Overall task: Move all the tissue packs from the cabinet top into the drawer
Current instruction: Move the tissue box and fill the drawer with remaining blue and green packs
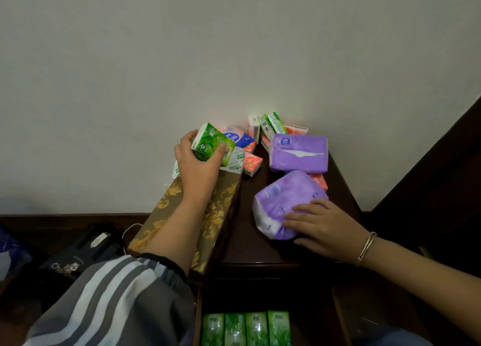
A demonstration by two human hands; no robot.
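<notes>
Drawer cut off below, four green packs partly visible

Held pack: a small green tissue pack, tilted, lifted above the cabinet top.
Purple packs: one large pack lay flat near the wall; another sat nearer the front edge.
Small packs: green, pink and white ones were heaped against the wall.
Drawer: the drawer stood open with four green packs side by side.
</notes>
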